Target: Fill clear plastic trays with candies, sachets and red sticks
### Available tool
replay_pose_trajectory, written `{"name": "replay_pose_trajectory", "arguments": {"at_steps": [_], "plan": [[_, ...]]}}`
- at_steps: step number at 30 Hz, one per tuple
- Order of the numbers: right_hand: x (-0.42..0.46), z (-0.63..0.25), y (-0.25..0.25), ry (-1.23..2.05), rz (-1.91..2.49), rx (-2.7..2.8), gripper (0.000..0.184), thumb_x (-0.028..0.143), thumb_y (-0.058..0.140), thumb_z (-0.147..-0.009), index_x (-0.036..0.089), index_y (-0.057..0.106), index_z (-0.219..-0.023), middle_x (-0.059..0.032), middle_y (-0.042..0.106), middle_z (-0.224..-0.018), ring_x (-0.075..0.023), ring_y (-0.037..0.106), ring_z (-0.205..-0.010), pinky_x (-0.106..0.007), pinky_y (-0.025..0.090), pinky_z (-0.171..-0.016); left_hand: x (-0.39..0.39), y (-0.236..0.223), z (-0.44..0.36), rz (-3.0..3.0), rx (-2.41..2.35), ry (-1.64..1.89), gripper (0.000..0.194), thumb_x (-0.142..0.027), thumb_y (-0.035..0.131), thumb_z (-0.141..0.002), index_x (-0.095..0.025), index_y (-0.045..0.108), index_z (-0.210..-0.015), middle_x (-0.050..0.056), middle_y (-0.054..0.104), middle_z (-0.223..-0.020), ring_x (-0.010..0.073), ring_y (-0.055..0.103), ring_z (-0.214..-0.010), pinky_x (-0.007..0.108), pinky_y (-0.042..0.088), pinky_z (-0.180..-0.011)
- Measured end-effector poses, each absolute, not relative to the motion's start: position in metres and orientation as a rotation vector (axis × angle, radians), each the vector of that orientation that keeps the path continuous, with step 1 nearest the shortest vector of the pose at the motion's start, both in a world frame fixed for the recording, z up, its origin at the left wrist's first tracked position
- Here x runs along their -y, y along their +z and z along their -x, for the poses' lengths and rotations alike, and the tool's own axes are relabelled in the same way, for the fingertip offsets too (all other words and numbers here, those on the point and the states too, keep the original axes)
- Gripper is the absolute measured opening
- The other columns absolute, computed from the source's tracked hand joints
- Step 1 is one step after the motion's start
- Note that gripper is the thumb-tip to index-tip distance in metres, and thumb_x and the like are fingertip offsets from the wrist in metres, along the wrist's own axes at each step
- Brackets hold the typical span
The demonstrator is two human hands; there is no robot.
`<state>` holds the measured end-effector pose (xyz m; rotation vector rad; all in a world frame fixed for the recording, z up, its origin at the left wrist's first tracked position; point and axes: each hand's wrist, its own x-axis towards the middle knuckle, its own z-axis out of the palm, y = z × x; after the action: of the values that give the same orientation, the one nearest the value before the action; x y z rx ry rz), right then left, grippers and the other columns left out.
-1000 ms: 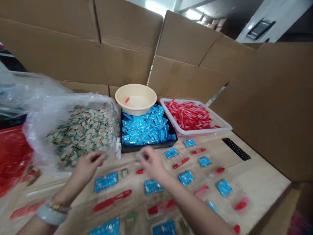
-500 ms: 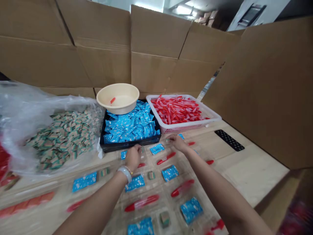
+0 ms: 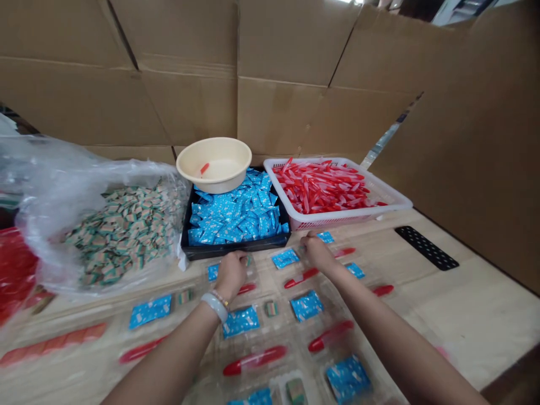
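Observation:
My left hand rests with curled fingers on clear plastic packs at the front edge of a black tray. The tray is heaped with blue sachets. My right hand lies further right, below a white basket of red plastic pieces, close to a small blue sachet. Clear packs spread across the table hold blue sachets, red pieces and small green-and-tan sachets. My fingertips are partly hidden, and I cannot tell whether either hand grips a pack.
A beige bowl holding one red piece overlaps the tray's back. On the left, a clear bag holds many green-and-tan sachets, beside something red. A black perforated strip lies on the wooden table. Cardboard walls stand behind.
Over the last second both hands have moved right along the tray's front, the left from beside the clear bag. The view has also swung. Since half a second ago, they have barely moved.

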<state>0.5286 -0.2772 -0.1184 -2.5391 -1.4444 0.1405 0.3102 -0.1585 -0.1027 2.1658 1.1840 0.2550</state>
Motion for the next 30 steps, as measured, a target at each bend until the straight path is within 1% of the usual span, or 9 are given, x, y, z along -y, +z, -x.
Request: {"name": "replay_pose_trajectory", "arguments": {"at_steps": [4, 8, 12, 18, 20, 22, 24, 27, 30], "plan": [[0.282, -0.523, -0.119, 0.021, 2.559, 1.424, 0.013, 0.015, 0.05, -0.071, 0.011, 0.058, -0.08, -0.0111, 0.056, -0.079, -0.0179, 0.053, -0.07, -0.024, 0.034, -0.061, 0.159, -0.102, -0.311, -2.184, -1.191, 0.278, 0.024, -0.018, 0.047, -0.078, -0.015, 0.064, -0.094, 0.011, 0.067, -0.092, 0.0178, 0.06, -0.086, 0.023, 0.041, -0.073], [0.29, -0.525, -0.12, -0.037, 2.524, 1.439, 0.016, 0.012, 0.043, -0.075, 0.013, 0.059, -0.078, -0.0092, 0.056, -0.081, -0.0164, 0.053, -0.074, -0.023, 0.035, -0.065, 0.165, -0.1, -0.309, -2.246, -1.227, 0.275, 0.024, -0.021, 0.044, -0.08, -0.017, 0.062, -0.096, 0.01, 0.067, -0.087, 0.0184, 0.06, -0.081, 0.025, 0.04, -0.071], [0.3, -0.53, -0.12, -0.071, 2.483, 1.474, 0.023, 0.009, 0.04, -0.077, 0.013, 0.06, -0.086, -0.0073, 0.057, -0.083, -0.0156, 0.052, -0.08, -0.023, 0.036, -0.07, 0.171, -0.098, -0.308, -2.416, -1.238, 0.29, 0.024, -0.023, 0.043, -0.081, -0.02, 0.06, -0.098, 0.009, 0.065, -0.086, 0.0193, 0.057, -0.083, 0.027, 0.039, -0.074], [0.304, -0.528, -0.112, -0.059, 2.452, 1.593, 0.021, 0.013, 0.045, -0.077, 0.015, 0.065, -0.071, -0.0073, 0.058, -0.079, -0.0177, 0.049, -0.081, -0.026, 0.035, -0.074, 0.171, -0.101, -0.307, -2.511, -1.168, 0.357, 0.024, -0.02, 0.041, -0.081, -0.019, 0.062, -0.092, 0.007, 0.064, -0.087, 0.0196, 0.054, -0.085, 0.028, 0.036, -0.079], [0.3, -0.516, -0.105, -0.08, 2.457, 1.603, 0.021, 0.015, 0.045, -0.078, 0.015, 0.065, -0.072, -0.009, 0.057, -0.079, -0.0196, 0.048, -0.081, -0.029, 0.034, -0.074, 0.171, -0.104, -0.306, -2.52, -1.16, 0.392, 0.024, -0.019, 0.042, -0.08, -0.018, 0.063, -0.09, 0.007, 0.064, -0.087, 0.0207, 0.052, -0.087, 0.03, 0.036, -0.08], [0.292, -0.497, -0.097, -0.096, 2.409, 1.642, 0.02, 0.017, 0.045, -0.079, 0.015, 0.065, -0.078, -0.0097, 0.057, -0.082, -0.0207, 0.047, -0.082, -0.031, 0.033, -0.075, 0.171, -0.107, -0.305, -2.519, -1.16, 0.42, 0.024, -0.018, 0.042, -0.08, -0.018, 0.065, -0.087, 0.007, 0.063, -0.088, 0.0215, 0.05, -0.089, 0.031, 0.036, -0.082], [0.282, -0.472, -0.091, -0.057, 2.285, 1.713, 0.02, 0.017, 0.045, -0.08, 0.017, 0.064, -0.084, -0.0083, 0.057, -0.084, -0.0199, 0.046, -0.083, -0.031, 0.033, -0.075, 0.172, -0.11, -0.305, -2.509, -1.17, 0.451, 0.025, -0.018, 0.041, -0.08, -0.017, 0.066, -0.085, 0.008, 0.063, -0.089, 0.0219, 0.049, -0.089, 0.032, 0.036, -0.082], [0.262, -0.436, -0.091, 0.078, 2.078, 1.798, 0.02, 0.015, 0.046, -0.079, 0.019, 0.062, -0.089, -0.0055, 0.056, -0.083, -0.0178, 0.047, -0.083, -0.028, 0.035, -0.075, 0.173, -0.112, -0.305, -2.459, -1.191, 0.528, 0.025, -0.018, 0.042, -0.079, -0.016, 0.063, -0.091, 0.009, 0.062, -0.091, 0.0221, 0.049, -0.088, 0.034, 0.036, -0.083], [0.244, -0.414, -0.102, 0.147, 2.019, 1.791, 0.018, 0.015, 0.05, -0.077, 0.018, 0.061, -0.092, -0.0051, 0.055, -0.086, -0.0172, 0.047, -0.085, -0.028, 0.037, -0.075, 0.173, -0.114, -0.306, -2.387, -1.186, 0.56, 0.023, -0.018, 0.043, -0.079, -0.013, 0.062, -0.09, 0.01, 0.062, -0.087, 0.0222, 0.051, -0.086, 0.034, 0.037, -0.081]]}}
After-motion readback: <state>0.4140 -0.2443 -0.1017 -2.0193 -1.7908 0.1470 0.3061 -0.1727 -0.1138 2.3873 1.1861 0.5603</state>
